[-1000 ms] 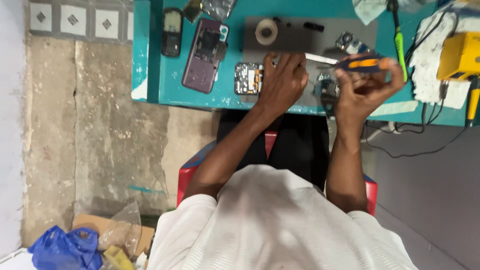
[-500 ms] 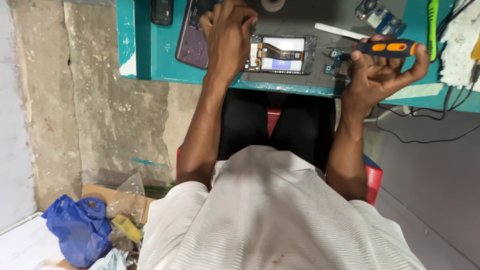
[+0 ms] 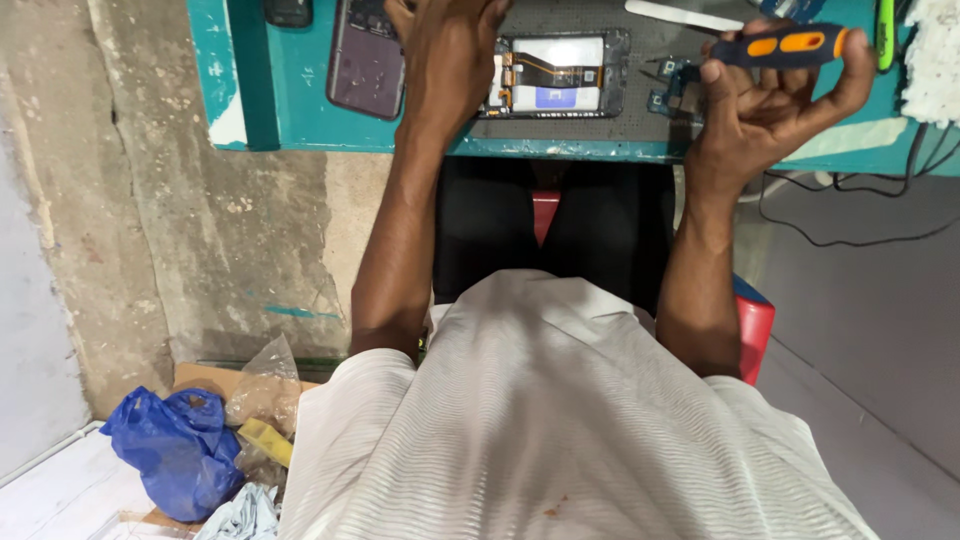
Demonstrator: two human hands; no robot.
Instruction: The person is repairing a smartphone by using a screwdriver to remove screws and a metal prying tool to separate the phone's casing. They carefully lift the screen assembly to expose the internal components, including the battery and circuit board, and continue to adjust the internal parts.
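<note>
An opened phone (image 3: 560,75) with its insides showing lies on a grey mat on the teal table (image 3: 300,120). My left hand (image 3: 445,55) lies over the opened phone's left end, beside a purple phone (image 3: 365,65). The fingers of that hand run past the top edge of the view. My right hand (image 3: 770,105) is raised to the right of the opened phone. It grips a screwdriver with an orange and black handle (image 3: 790,45), held roughly level. Small loose parts (image 3: 668,85) sit just left of that hand.
A white flat tool (image 3: 680,15) and a green tool (image 3: 885,30) lie at the table's far side. Black cables (image 3: 850,235) hang off the right edge. A red stool (image 3: 755,325) is under me. On the floor at lower left lie a blue bag (image 3: 175,450) and scraps.
My left hand has shifted left from the middle of the opened phone to its left end. The right hand keeps hold of the screwdriver. The view has moved closer and tilted down.
</note>
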